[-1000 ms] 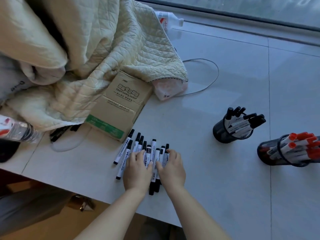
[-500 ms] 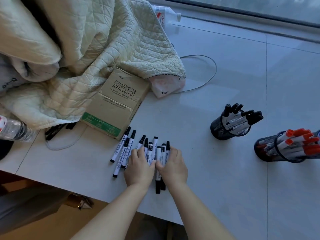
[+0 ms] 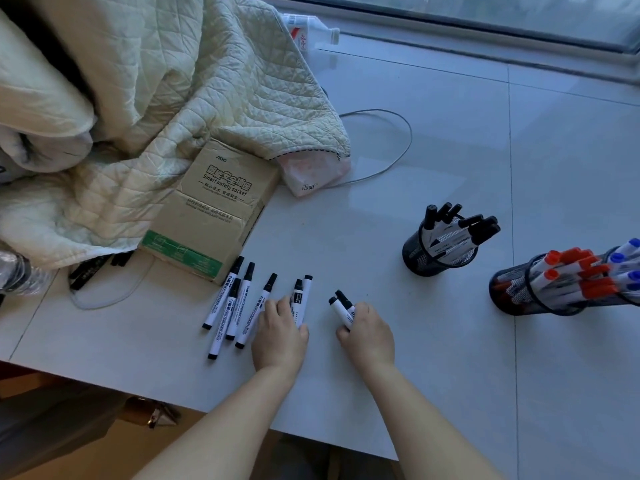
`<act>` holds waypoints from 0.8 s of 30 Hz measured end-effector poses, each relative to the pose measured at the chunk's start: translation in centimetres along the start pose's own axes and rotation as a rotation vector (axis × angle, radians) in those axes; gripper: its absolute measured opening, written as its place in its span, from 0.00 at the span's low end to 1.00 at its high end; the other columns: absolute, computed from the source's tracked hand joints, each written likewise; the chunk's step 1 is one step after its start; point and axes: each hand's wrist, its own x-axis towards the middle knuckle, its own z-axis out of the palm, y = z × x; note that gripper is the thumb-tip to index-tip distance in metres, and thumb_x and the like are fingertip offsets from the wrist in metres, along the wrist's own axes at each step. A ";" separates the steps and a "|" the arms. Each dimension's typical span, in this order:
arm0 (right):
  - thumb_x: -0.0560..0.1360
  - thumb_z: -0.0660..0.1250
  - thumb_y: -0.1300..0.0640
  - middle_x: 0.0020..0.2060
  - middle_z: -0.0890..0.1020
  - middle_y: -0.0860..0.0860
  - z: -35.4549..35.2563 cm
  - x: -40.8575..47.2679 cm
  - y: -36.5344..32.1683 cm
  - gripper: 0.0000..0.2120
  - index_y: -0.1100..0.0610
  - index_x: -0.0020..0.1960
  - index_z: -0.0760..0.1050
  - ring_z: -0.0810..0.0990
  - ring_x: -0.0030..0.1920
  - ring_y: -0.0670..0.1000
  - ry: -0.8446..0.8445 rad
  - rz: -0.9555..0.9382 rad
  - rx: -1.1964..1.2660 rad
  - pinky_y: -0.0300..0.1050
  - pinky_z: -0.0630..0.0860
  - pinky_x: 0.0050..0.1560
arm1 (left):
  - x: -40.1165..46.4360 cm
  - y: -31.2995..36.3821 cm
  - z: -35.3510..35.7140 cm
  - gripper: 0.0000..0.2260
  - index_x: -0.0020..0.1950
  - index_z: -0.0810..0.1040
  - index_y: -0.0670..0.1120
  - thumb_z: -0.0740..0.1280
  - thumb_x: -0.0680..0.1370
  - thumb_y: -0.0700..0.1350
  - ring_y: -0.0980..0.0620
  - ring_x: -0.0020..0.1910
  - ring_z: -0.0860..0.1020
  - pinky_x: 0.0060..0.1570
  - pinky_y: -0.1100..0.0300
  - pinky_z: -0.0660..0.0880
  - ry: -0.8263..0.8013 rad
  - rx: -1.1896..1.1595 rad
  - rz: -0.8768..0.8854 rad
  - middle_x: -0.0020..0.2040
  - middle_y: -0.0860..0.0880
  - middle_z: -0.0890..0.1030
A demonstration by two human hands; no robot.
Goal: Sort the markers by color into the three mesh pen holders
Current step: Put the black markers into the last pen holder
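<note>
Right hand (image 3: 367,336) has fingers curled round two black-capped markers (image 3: 341,308), caps pointing away from the person, right of the loose black markers (image 3: 239,306) fanned on the white table (image 3: 433,375) just below the cardboard box (image 3: 214,209). Left hand (image 3: 278,336) sits on the right end of that fan, fingers curled over two markers (image 3: 300,296); can't tell if they're lifted. Right of the box: mesh holder of black markers (image 3: 438,251), farther right the holder of red markers (image 3: 530,294), blue caps (image 3: 627,251) behind it.

Dim, bluish; window glare top; edges warped.
</note>
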 end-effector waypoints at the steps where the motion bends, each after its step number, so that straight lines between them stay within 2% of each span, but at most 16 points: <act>1: 0.70 0.61 0.57 0.43 0.75 0.53 -0.3 0.0 0.2 0.06 0.56 0.47 0.69 0.70 0.38 0.54 -0.002 0.012 0.026 0.44 0.63 0.35 | 0.0 0.2 0.1 0.20 0.66 0.63 0.45 0.62 0.77 0.49 0.50 0.59 0.69 0.47 0.60 0.70 -0.005 0.004 -0.001 0.63 0.47 0.67; 5: 0.68 0.62 0.57 0.33 0.71 0.50 -1.3 0.0 1.3 0.06 0.56 0.41 0.65 0.69 0.34 0.54 -0.029 0.042 0.100 0.43 0.61 0.29 | 0.3 1.2 0.1 0.15 0.64 0.65 0.42 0.59 0.78 0.44 0.47 0.57 0.71 0.46 0.59 0.69 -0.079 0.027 -0.013 0.61 0.44 0.70; 8: 0.68 0.62 0.57 0.31 0.70 0.49 -2.0 -0.1 2.2 0.07 0.53 0.37 0.63 0.71 0.33 0.54 -0.070 0.116 0.224 0.42 0.62 0.27 | 0.8 2.1 -0.4 0.13 0.62 0.65 0.40 0.57 0.78 0.41 0.45 0.52 0.73 0.40 0.58 0.67 -0.139 0.031 -0.032 0.59 0.42 0.72; 11: 0.68 0.60 0.59 0.33 0.72 0.50 -3.0 -0.2 3.0 0.06 0.54 0.35 0.63 0.80 0.36 0.57 -0.139 0.219 0.472 0.42 0.68 0.33 | 1.4 3.0 -1.0 0.10 0.58 0.64 0.39 0.56 0.77 0.40 0.45 0.39 0.72 0.32 0.59 0.66 -0.197 -0.056 -0.106 0.49 0.42 0.75; 14: 0.68 0.60 0.61 0.30 0.69 0.50 -4.7 -0.4 3.7 0.09 0.55 0.33 0.61 0.74 0.30 0.55 -0.123 0.242 0.575 0.41 0.66 0.31 | 1.4 4.2 -1.4 0.07 0.53 0.63 0.41 0.57 0.76 0.41 0.45 0.36 0.70 0.30 0.59 0.65 -0.243 -0.169 -0.129 0.39 0.46 0.71; 16: 0.67 0.61 0.61 0.29 0.67 0.52 -6.5 -0.1 3.7 0.10 0.56 0.34 0.59 0.67 0.31 0.54 -0.082 0.234 0.600 0.44 0.64 0.33 | 1.1 5.4 -1.6 0.07 0.50 0.64 0.42 0.58 0.76 0.43 0.46 0.35 0.69 0.31 0.59 0.64 -0.259 -0.263 -0.104 0.37 0.47 0.70; 18: 0.68 0.62 0.61 0.29 0.66 0.53 -8.8 0.2 3.5 0.11 0.56 0.34 0.59 0.65 0.31 0.53 -0.029 0.208 0.669 0.45 0.63 0.33 | 0.9 6.9 -1.9 0.06 0.46 0.64 0.44 0.59 0.76 0.45 0.48 0.32 0.68 0.28 0.59 0.62 -0.244 -0.343 -0.062 0.35 0.49 0.69; 22: 0.70 0.65 0.62 0.23 0.69 0.51 -14.6 0.7 2.9 0.13 0.56 0.31 0.63 0.67 0.22 0.47 0.200 0.045 0.908 0.37 0.67 0.24 | 0.9 10.4 -3.2 0.09 0.38 0.65 0.46 0.63 0.74 0.47 0.49 0.30 0.68 0.30 0.60 0.64 -0.207 -0.597 0.017 0.33 0.50 0.71; 24: 0.71 0.66 0.60 0.21 0.72 0.50 -17.1 1.2 2.8 0.12 0.58 0.31 0.67 0.70 0.21 0.46 0.356 -0.026 0.988 0.35 0.68 0.23 | 1.1 12.1 -4.2 0.10 0.36 0.67 0.47 0.65 0.73 0.48 0.49 0.31 0.70 0.31 0.60 0.65 -0.202 -0.690 0.043 0.32 0.50 0.71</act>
